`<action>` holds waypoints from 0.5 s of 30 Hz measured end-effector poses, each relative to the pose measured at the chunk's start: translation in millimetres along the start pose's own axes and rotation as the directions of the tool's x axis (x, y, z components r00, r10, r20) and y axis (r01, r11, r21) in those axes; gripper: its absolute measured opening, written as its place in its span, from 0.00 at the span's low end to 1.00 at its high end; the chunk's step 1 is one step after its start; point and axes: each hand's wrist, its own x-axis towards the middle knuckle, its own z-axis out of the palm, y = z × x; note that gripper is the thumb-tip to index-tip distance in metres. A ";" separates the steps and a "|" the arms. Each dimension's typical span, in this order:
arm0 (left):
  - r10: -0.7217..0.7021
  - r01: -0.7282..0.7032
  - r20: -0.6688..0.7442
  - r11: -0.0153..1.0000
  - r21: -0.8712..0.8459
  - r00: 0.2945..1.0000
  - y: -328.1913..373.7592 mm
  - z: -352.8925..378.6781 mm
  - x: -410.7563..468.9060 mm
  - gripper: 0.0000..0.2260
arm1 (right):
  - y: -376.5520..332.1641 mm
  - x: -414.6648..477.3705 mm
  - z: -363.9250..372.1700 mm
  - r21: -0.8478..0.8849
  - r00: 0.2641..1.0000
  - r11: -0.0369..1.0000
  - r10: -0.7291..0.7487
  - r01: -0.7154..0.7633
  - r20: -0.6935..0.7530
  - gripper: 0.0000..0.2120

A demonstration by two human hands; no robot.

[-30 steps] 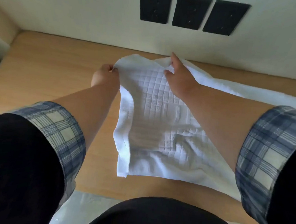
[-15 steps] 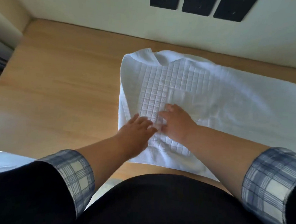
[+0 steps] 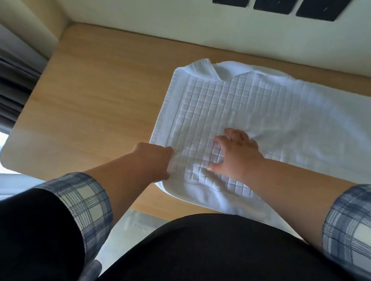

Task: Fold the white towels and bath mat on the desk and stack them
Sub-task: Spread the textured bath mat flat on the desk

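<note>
Nearest the viewer, two bare forearms extend from rolled plaid cuffs (image 3: 84, 199) over the desk (image 3: 95, 94). The left hand (image 3: 154, 160) meets the near left edge of the mat (image 3: 215, 103), thumb on top; its fingers are hidden, so the grip cannot be told. The right hand (image 3: 238, 157) lies flat on the mat, fingers spread wide and pressing. The white, grid-woven mat lies on the desk's right half, its far left corner rumpled. Beyond, three black panels (image 3: 275, 1) sit on the wall.
</note>
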 end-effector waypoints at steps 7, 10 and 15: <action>0.203 -0.202 0.260 0.979 -0.031 0.944 33.1 -45.5 14.0 0.24 | -6.4 19.3 2.4 0.047 0.997 0.998 0.036 -0.033 -0.062 0.37; 0.144 -0.188 -0.146 0.913 -0.362 0.979 35.5 -74.5 50.1 0.13 | -3.2 19.1 17.4 0.042 0.996 0.999 0.020 -0.016 -0.085 0.39; 0.092 -0.327 -0.513 0.861 -0.390 0.853 36.4 -104.6 136.9 0.20 | 6.5 17.0 39.2 -0.046 0.990 0.999 -0.027 0.020 -0.136 0.40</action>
